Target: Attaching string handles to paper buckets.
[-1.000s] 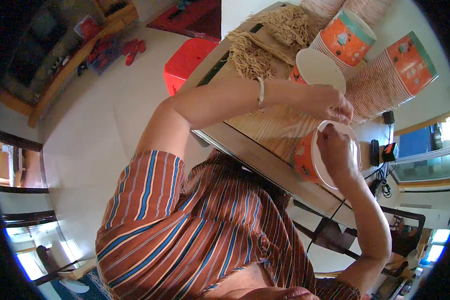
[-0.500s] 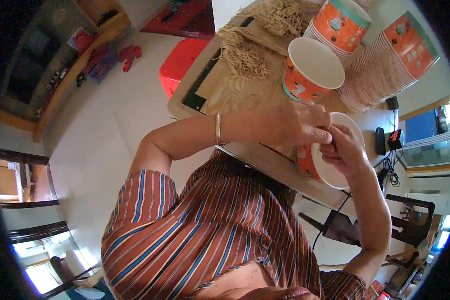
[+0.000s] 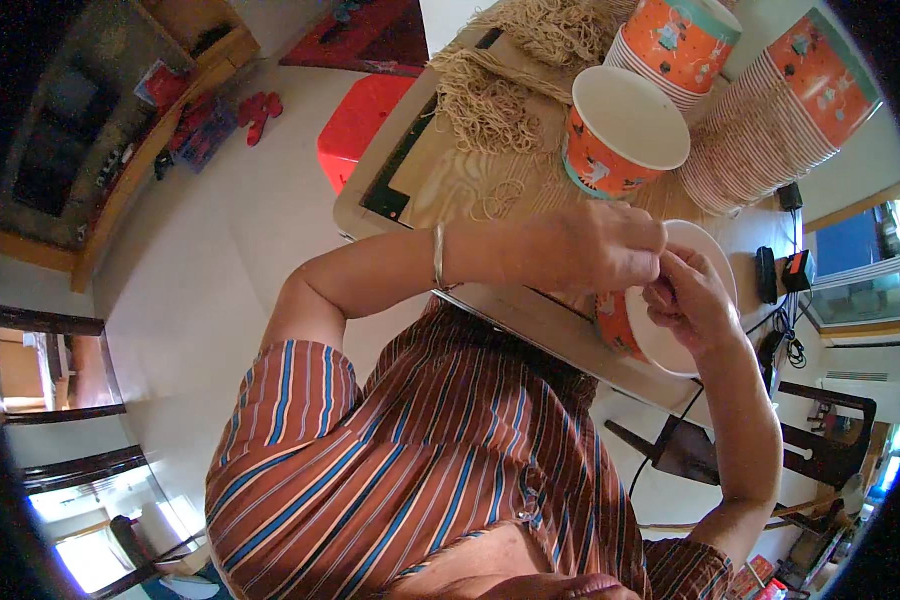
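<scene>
My left hand, with a bangle on its wrist, reaches in from the left with its fingers closed in a pinch. Its fingertips meet those of my right hand, which is closed too. Anything between the fingers is hidden or too thin to make out. Both hands are over an orange paper tub that tilts toward the right, its white mouth partly covered by my right hand. Just beyond stands another orange tub, open at the top. Tangled tan strands lie in bundles to its left.
Two stacks of nested tubs, one at the back and a long leaning one at right, stand on the wooden table. A red stool is at the table's left side. Black devices and cables lie at the right edge.
My left fingers have drawn closer together by my right fingertips. The view has shifted slightly; the tubs and bundles keep their places on the table.
</scene>
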### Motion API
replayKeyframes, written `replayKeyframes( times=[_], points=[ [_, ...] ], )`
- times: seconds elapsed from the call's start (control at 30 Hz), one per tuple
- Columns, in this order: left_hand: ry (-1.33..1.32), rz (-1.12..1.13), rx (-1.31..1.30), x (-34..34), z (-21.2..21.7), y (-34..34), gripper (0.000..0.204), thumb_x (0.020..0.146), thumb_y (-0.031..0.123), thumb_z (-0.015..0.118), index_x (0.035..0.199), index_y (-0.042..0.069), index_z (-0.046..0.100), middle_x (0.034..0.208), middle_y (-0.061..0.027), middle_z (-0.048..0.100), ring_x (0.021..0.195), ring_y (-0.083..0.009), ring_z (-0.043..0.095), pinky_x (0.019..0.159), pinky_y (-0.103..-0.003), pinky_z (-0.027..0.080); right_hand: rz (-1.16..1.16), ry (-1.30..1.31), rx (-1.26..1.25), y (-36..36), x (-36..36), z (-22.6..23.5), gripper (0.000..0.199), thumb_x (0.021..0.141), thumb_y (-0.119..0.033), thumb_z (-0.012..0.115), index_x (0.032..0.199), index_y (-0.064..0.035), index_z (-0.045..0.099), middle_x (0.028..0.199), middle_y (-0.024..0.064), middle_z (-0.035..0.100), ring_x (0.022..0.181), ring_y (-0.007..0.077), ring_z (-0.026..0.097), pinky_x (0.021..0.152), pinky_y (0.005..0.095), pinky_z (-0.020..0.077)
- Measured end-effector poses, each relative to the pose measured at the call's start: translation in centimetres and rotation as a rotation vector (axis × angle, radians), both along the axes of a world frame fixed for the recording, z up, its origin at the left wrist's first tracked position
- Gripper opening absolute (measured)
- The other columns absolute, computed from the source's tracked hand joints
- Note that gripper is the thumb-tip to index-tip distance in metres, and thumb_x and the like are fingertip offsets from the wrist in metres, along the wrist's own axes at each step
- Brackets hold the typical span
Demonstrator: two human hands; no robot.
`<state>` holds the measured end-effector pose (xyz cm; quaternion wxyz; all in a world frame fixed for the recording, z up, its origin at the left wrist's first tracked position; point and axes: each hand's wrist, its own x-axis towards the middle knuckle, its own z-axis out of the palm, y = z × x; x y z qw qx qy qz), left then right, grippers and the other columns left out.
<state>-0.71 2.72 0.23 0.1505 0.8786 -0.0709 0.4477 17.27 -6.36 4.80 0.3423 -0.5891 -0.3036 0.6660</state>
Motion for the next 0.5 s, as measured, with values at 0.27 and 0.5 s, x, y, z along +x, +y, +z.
replayKeyframes(
  times=[0.27,0.5],
  points=[
    [0.087,-0.173,-0.968,-0.1,-2.5,-1.4,0.008,0.084,0.002,0.064,0.091,0.004,0.06,0.092,-0.0038,0.055,0.086,-0.0129,0.057,0.076,-0.027,0.047,-0.025,0.0,0.064,-0.3,0.0,-0.2,0.014,0.092,-0.021,0.059,0.09,-0.0072,0.06,0.06,-0.0044,0.044,0.046,0.0047,0.037,0.039,0.0211,0.0292],
    [-0.011,-0.252,-1.421,0.1,-3.0,-2.7,0.008,0.088,0.007,0.062,0.095,0.004,0.059,0.092,0.0001,0.056,0.089,-0.0082,0.055,0.083,-0.026,0.046,-0.021,-0.036,0.073,-0.5,-0.2,0.0,0.012,0.09,-0.018,0.063,0.089,-0.0068,0.06,0.064,-0.0046,0.047,0.048,0.0042,0.04,0.041,0.0196,0.0303]
  ],
)
